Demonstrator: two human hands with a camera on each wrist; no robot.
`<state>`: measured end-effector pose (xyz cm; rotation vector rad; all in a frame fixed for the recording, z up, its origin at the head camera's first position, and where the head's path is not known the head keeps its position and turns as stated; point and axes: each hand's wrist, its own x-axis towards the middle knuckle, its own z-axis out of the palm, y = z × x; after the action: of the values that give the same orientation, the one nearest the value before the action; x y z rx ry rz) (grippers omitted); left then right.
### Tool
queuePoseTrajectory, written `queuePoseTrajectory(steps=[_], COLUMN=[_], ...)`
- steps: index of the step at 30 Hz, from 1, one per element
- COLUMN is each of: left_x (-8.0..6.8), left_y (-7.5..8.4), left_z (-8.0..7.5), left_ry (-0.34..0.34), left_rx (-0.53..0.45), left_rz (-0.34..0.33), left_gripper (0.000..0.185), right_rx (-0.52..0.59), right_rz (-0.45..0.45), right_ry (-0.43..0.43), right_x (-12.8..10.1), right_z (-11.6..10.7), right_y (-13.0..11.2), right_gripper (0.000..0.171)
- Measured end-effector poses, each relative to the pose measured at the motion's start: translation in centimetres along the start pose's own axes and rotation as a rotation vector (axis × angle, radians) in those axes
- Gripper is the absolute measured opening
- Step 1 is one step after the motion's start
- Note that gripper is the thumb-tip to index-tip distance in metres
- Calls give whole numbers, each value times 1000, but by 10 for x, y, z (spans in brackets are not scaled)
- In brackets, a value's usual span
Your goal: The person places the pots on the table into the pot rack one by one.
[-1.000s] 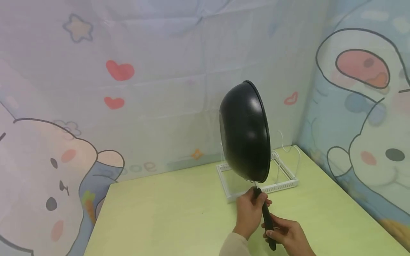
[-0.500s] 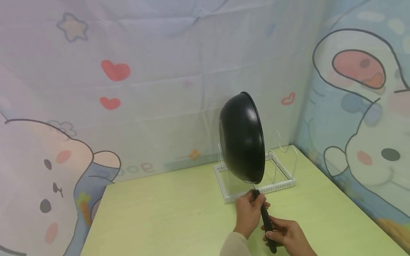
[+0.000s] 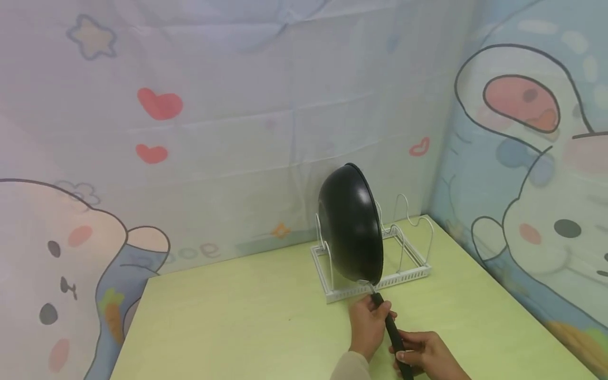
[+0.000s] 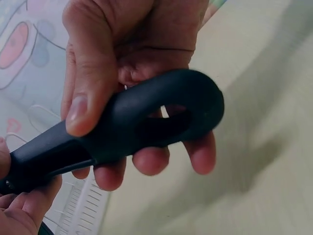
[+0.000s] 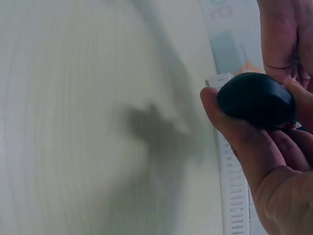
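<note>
A black pan (image 3: pixel 351 224) is held on edge, its bottom facing left, with its lower rim down among the wire loops of a white rack (image 3: pixel 404 277). Whether it rests on the rack cannot be told. My left hand (image 3: pixel 369 322) grips the black handle (image 3: pixel 391 330) just below the pan. My right hand (image 3: pixel 425 354) grips the handle's looped end (image 4: pixel 146 122), with its thumb (image 4: pixel 80 105) along the top. In the right wrist view the handle end (image 5: pixel 257 98) shows end-on in my right hand's fingers (image 5: pixel 244 147), with the rack (image 5: pixel 232 196) behind.
The rack stands at the back right of a light green table (image 3: pixel 237 327). Cartoon-print curtains (image 3: pixel 190 132) close off the back and the right side (image 3: pixel 522 184). Bare tabletop stretches to the left of my hands.
Both hands have lowered the pan toward the rack. Its top rim has dropped and its lower edge now sits among the wire loops.
</note>
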<state>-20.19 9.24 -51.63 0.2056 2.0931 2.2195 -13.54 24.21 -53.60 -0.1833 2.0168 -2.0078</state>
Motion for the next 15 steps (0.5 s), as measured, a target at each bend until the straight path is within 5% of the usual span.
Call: queuePoseTrajectory(steps=[15], left_x=[9], left_y=[-19], left_z=[11], left_ry=[75], left_rx=[6], left_rz=[-25], left_gripper=[5], right_rx=[-70], right_rz=[77], right_ry=[32], right_x=[10], right_z=[-15], right_y=[10], right_gripper=[59])
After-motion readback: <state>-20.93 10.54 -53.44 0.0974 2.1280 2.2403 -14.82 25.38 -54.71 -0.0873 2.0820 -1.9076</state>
